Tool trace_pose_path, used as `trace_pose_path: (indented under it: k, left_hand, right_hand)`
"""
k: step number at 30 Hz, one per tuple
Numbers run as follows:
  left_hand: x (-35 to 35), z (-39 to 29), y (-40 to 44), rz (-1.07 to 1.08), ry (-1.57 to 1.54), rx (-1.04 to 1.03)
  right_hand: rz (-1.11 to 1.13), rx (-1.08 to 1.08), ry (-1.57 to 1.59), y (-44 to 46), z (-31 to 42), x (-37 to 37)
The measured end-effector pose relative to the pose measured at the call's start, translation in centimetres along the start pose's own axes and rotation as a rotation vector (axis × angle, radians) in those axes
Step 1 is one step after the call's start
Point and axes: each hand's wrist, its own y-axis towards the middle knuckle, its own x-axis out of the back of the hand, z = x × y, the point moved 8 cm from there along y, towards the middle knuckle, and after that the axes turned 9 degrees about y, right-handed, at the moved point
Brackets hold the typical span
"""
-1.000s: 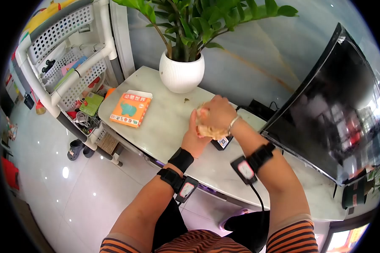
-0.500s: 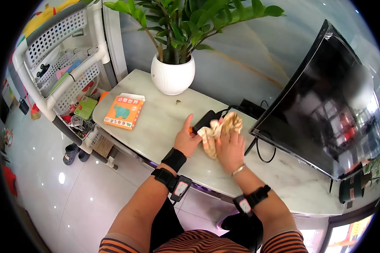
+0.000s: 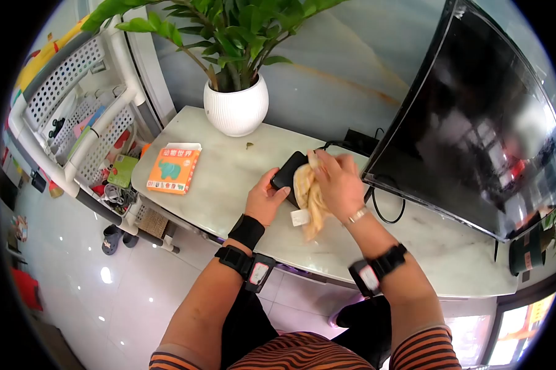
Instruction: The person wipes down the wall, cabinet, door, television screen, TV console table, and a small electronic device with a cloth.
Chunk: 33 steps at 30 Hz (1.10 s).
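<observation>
My left hand (image 3: 264,200) pinches the near end of a flat black box (image 3: 288,172) between thumb and fingers. The box lies on or just above the marble-look cabinet top (image 3: 228,172); I cannot tell which. My right hand (image 3: 341,188) is closed on a yellow patterned cloth (image 3: 312,194), which hangs down with a white tag and covers the right side of the box. Part of the cloth is hidden under the right fingers.
Left of my hands lies an orange box with a teal elephant (image 3: 174,169). Behind stand a potted plant in a white pot (image 3: 236,106) and, to the right, a large black television (image 3: 469,123) with cables (image 3: 386,219). A white rolling cart (image 3: 74,163) stands at the left.
My left hand has taken hold of the black box's near end. My right hand has lifted the cloth's upper part, and the cloth now hangs against the box. The view has shifted slightly.
</observation>
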Motion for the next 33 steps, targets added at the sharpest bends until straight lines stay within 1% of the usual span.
trace_pose_path:
  k: [3, 6, 9, 12, 15, 16, 19, 22, 25, 26, 30, 33]
  left_hand:
    - [-0.2, 0.5, 0.2, 0.008, -0.068, 0.005]
    - [-0.3, 0.6, 0.1, 0.009, -0.092, 0.018]
    - [-0.3, 0.0, 0.0, 0.007, -0.063, 0.017]
    - [-0.4, 0.0, 0.0, 0.003, -0.072, 0.014]
    - [-0.3, 0.2, 0.1, -0.005, -0.076, 0.002]
    - [-0.3, 0.0, 0.1, -0.007, -0.066, 0.002]
    - [-0.3, 0.0, 0.1, 0.000, -0.078, 0.003]
    - [-0.3, -0.1, 0.0, 0.003, -0.074, 0.009]
    - [-0.2, -0.2, 0.0, 0.006, -0.053, 0.011]
    - [-0.2, -0.2, 0.0, 0.009, -0.048, 0.010]
    - [-0.3, -0.1, 0.0, 0.020, -0.043, 0.027]
    - [-0.3, -0.4, 0.0, 0.023, -0.046, 0.023]
  right_hand:
    - [-0.021, 0.151, -0.206, 2.2, 0.5, -3.3]
    - [0.248, 0.073, -0.359, 2.5, -1.3, -6.1]
    - [0.082, 0.102, -0.304, -0.7, -3.7, -5.2]
    - [0.122, 0.135, -0.494, -4.9, -1.4, -1.9]
    - [0.232, 0.194, -0.422, -7.4, -0.1, -0.9]
    - [0.284, 0.158, -0.425, -7.9, -0.1, -0.9]
    - [0.256, 0.182, -0.376, -8.3, 0.1, -0.4]
    - [0.272, 0.150, -0.281, -8.1, -0.6, -0.5]
    - [0.182, 0.081, -0.181, -7.3, -1.3, 0.2]
    - [0.157, 0.054, -0.184, -6.8, -1.6, 0.3]
    - [0.006, 0.064, -0.220, -4.0, -2.5, -0.2]
    - [0.038, 0.062, -0.435, -2.8, -3.2, -1.7]
